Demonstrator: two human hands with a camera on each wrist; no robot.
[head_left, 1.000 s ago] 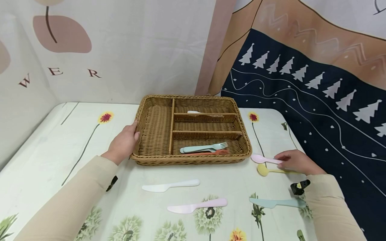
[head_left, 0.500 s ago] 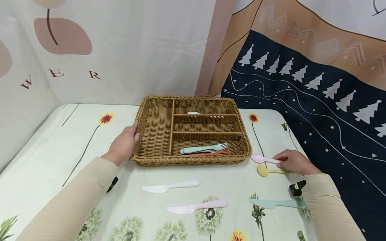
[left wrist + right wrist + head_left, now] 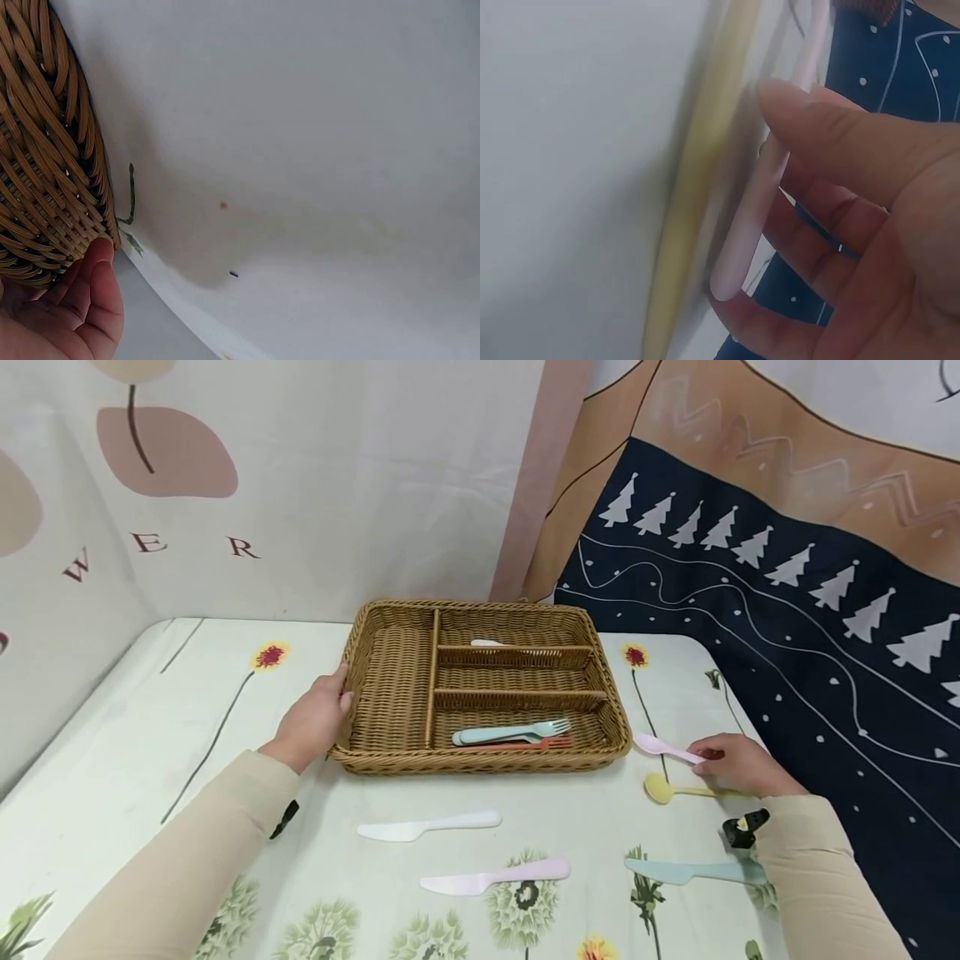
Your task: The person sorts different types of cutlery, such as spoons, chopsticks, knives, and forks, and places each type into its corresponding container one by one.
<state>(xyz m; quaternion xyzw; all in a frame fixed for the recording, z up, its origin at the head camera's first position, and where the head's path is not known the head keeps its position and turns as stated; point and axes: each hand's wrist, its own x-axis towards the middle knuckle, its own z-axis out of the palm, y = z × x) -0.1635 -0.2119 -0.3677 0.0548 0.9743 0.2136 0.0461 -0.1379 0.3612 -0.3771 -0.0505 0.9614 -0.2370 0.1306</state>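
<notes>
In the head view a pink spoon (image 3: 660, 747) lies beside the wicker tray's right end. My right hand (image 3: 742, 764) pinches its handle between thumb and fingers, and the right wrist view shows the pink handle (image 3: 750, 217) against the fingers. Just nearer to me, a yellow spoon (image 3: 660, 789) lies on the table, its handle end running under the right hand. My left hand (image 3: 311, 718) grips the left side of the wicker tray (image 3: 480, 762), its fingers at the woven wall (image 3: 56, 165) in the left wrist view.
The tray's front right compartment holds blue forks (image 3: 513, 731) and an orange fork (image 3: 555, 742); something white (image 3: 486, 642) shows in the back one. On the table lie a white knife (image 3: 427, 827), a pink knife (image 3: 495, 876) and a blue knife (image 3: 693, 871). Curtains hang behind.
The pink spoon has tilted, its bowl rising slightly, with the right hand pinching its handle. The left hand stays on the tray. The whole view has shifted slightly.
</notes>
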